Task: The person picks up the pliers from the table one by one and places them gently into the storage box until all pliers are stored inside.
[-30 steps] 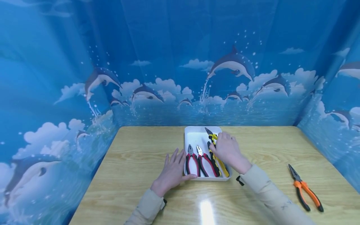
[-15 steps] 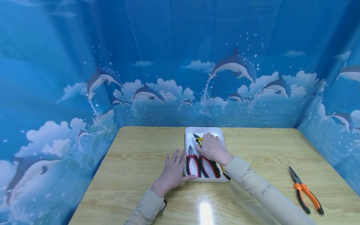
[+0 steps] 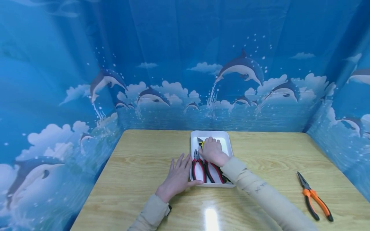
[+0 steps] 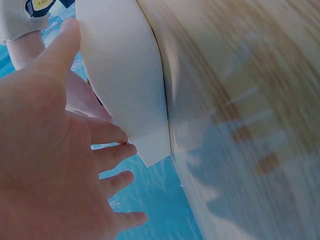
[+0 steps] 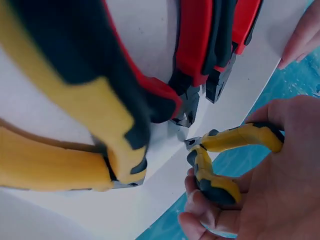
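Note:
My right hand [image 3: 213, 151] reaches into the white tray [image 3: 194, 133] and grips small yellow-and-black needle-nose pliers [image 5: 235, 139]; their dark nose shows past the fingers in the head view. Two red-and-black pliers [image 3: 198, 168] lie side by side in the tray, the right pair partly covered by this hand. Another pair of yellow-and-black pliers [image 5: 112, 115] lies in the tray in the right wrist view, mostly hidden by the right arm from the head. My left hand [image 3: 175, 175] lies against the tray's left side, fingers straight and spread, thumb along the near rim.
Orange-and-black long-nose pliers [image 3: 310, 192] lie on the wooden table [image 3: 150, 150] to the right of the tray. A blue curtain [image 3: 179, 64] printed with dolphins hangs behind the table and along its sides.
My right hand has moved left with the yellow-and-black pliers, from the tray's right edge to over its middle. The left hand has stayed on the tray.

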Motion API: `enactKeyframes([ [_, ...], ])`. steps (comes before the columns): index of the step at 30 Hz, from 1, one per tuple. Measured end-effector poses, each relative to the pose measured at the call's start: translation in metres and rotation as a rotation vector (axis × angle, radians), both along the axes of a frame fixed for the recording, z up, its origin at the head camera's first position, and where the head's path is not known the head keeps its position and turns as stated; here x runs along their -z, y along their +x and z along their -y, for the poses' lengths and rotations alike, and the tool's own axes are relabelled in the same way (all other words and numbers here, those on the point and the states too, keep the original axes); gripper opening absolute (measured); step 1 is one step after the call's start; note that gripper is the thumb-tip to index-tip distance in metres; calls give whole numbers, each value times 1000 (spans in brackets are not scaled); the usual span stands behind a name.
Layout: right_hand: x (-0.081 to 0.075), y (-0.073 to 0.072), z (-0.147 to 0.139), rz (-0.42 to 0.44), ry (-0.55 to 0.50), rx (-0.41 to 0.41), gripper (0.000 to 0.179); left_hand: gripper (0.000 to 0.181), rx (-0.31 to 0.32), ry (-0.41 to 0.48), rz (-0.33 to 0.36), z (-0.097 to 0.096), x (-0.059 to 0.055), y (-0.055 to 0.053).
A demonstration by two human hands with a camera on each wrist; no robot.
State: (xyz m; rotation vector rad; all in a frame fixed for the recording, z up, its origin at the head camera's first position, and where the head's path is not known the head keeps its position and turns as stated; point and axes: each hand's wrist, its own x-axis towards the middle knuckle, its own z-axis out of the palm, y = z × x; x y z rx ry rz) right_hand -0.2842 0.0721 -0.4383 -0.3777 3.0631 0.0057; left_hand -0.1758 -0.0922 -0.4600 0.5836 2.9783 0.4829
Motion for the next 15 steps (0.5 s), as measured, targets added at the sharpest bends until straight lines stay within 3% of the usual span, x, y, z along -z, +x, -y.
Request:
enactKeyframes([
  [4,2,-2,3,28,12,5,58,102,1,-2,0,0,-1,0],
  [10,3,-1,7,170,-8,60,58,102,5,-10,-6,-1,0,0],
  [15,4,-3,8,223,-47,95,62,103,-1,-9,-6,-1,1,0],
])
